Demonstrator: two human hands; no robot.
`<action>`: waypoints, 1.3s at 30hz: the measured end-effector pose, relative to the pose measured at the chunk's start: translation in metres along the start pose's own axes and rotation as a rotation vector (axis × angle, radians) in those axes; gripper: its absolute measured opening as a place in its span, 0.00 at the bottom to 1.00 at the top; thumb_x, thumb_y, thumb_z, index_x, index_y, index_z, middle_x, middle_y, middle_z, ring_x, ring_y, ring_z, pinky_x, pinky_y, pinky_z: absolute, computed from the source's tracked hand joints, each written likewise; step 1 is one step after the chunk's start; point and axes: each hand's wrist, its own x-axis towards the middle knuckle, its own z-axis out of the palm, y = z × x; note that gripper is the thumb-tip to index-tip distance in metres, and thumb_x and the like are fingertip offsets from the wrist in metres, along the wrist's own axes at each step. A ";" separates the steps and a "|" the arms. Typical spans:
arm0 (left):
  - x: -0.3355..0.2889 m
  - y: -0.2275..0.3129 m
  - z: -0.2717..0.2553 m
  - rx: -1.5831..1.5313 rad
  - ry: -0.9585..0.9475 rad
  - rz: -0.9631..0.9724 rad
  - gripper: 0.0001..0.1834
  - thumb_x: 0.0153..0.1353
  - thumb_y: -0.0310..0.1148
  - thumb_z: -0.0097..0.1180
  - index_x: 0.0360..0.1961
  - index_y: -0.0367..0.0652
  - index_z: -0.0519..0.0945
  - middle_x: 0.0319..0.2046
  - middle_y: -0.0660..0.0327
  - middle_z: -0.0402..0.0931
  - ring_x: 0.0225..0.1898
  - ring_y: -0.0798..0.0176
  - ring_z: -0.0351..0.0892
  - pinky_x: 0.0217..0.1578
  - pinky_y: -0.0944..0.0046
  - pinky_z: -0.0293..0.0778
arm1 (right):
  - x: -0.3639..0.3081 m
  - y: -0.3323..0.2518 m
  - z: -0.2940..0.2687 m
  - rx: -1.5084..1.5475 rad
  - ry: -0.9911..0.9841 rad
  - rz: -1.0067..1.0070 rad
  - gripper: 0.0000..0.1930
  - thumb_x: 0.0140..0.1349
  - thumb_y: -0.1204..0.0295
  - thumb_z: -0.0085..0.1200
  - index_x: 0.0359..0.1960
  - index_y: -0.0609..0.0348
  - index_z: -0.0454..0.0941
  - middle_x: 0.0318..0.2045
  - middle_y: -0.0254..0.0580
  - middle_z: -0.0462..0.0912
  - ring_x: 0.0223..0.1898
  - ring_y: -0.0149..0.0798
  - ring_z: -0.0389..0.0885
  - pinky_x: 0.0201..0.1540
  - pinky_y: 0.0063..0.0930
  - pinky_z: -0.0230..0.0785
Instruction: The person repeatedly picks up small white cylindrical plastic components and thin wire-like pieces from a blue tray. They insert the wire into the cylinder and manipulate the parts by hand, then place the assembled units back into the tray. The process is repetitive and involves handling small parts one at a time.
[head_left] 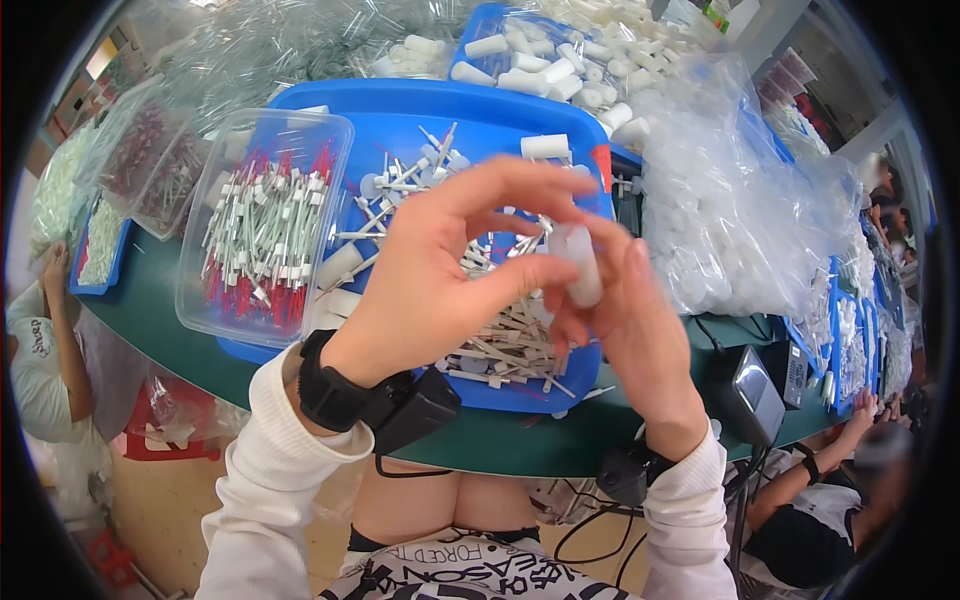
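Observation:
A small white plastic cylinder (583,282) is held above a blue tray (400,97), between my two hands. My left hand (425,290) pinches toward its upper end with thumb and fingers. My right hand (645,340) has its fingers curled round the lower part, somewhat blurred. Whether anything sits inside the cylinder I cannot tell. Under my hands the tray holds many thin white sticks (500,350) and small translucent round pieces. Another white cylinder (545,147) lies at the tray's far right.
A clear plastic box (188,300) of thin sticks with pink-red ends overlaps the tray's left side. Behind, a second blue tray (470,35) holds white cylinders. A bag (700,220) of white pieces and a black device (750,395) stand right. Other people work at both sides.

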 end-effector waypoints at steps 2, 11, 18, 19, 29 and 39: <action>0.000 0.002 -0.002 -0.080 0.058 -0.063 0.22 0.49 0.16 0.57 0.48 0.33 0.70 0.42 0.51 0.74 0.46 0.61 0.73 0.44 0.63 0.73 | 0.003 0.000 -0.007 0.019 0.033 -0.129 0.19 0.64 0.69 0.41 0.55 0.64 0.59 0.34 0.41 0.74 0.28 0.26 0.70 0.35 0.20 0.64; 0.000 0.000 -0.004 -0.085 0.173 0.017 0.16 0.47 0.15 0.57 0.40 0.32 0.75 0.39 0.56 0.76 0.40 0.65 0.75 0.43 0.66 0.76 | 0.007 0.002 -0.021 -0.090 0.190 -0.432 0.09 0.61 0.78 0.45 0.42 0.68 0.68 0.36 0.49 0.78 0.32 0.35 0.79 0.37 0.24 0.70; 0.001 -0.002 -0.003 -0.071 0.199 0.025 0.16 0.49 0.16 0.57 0.41 0.31 0.72 0.42 0.51 0.74 0.45 0.60 0.75 0.47 0.63 0.73 | 0.012 0.006 -0.022 -0.050 0.187 -0.363 0.05 0.59 0.80 0.50 0.35 0.68 0.70 0.33 0.49 0.79 0.33 0.37 0.80 0.38 0.26 0.72; 0.003 -0.002 -0.002 -0.093 0.230 0.056 0.15 0.49 0.17 0.57 0.40 0.30 0.73 0.40 0.52 0.75 0.43 0.62 0.75 0.46 0.63 0.73 | 0.011 0.007 -0.022 -0.020 0.157 -0.349 0.05 0.59 0.80 0.50 0.35 0.68 0.70 0.33 0.49 0.79 0.33 0.37 0.80 0.38 0.26 0.72; -0.044 0.042 -0.001 -0.061 0.305 -0.041 0.14 0.53 0.23 0.56 0.42 0.32 0.72 0.38 0.56 0.75 0.38 0.67 0.75 0.38 0.68 0.73 | -0.009 0.011 0.016 -0.096 -0.254 -0.307 0.02 0.56 0.81 0.51 0.30 0.65 0.72 0.30 0.45 0.79 0.28 0.31 0.78 0.34 0.22 0.69; -0.265 0.113 -0.063 -0.041 0.743 -0.411 0.17 0.64 0.29 0.43 0.52 0.34 0.66 0.46 0.50 0.72 0.46 0.64 0.73 0.46 0.67 0.69 | -0.002 0.024 0.000 -0.193 -0.103 -0.374 0.15 0.64 0.68 0.40 0.29 0.68 0.73 0.20 0.40 0.74 0.21 0.29 0.71 0.26 0.19 0.61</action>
